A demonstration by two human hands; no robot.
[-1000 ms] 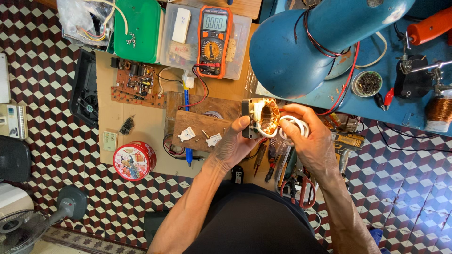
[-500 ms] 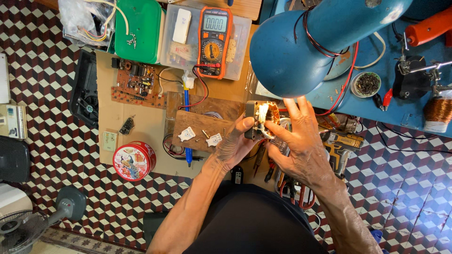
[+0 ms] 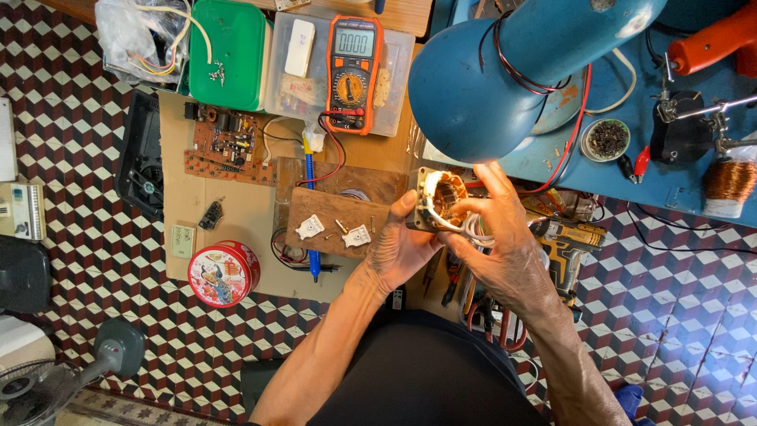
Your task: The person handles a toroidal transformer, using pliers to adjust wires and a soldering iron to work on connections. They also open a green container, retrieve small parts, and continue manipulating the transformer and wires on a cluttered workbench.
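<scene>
My left hand (image 3: 398, 246) grips a small motor stator (image 3: 438, 197) with copper windings and a metal frame, holding it from below and from the left. My right hand (image 3: 505, 241) reaches over the stator's right side, its fingers on the white wires that loop out of the windings. Both hands hover just under a big blue lamp shade (image 3: 505, 75). A wooden board (image 3: 335, 221) with two white plastic parts lies directly left of my left hand.
An orange multimeter (image 3: 353, 71) rests on a clear box at the top. A brown circuit board (image 3: 225, 146), a green box (image 3: 229, 51), a round red tin (image 3: 224, 273), a yellow cordless drill (image 3: 569, 244), a copper wire spool (image 3: 729, 181) and a fan (image 3: 47, 379) lie around.
My right hand has shifted over the stator, its fingers spreading across the right side and the white wires. The left hand keeps its hold; the stator has turned slightly.
</scene>
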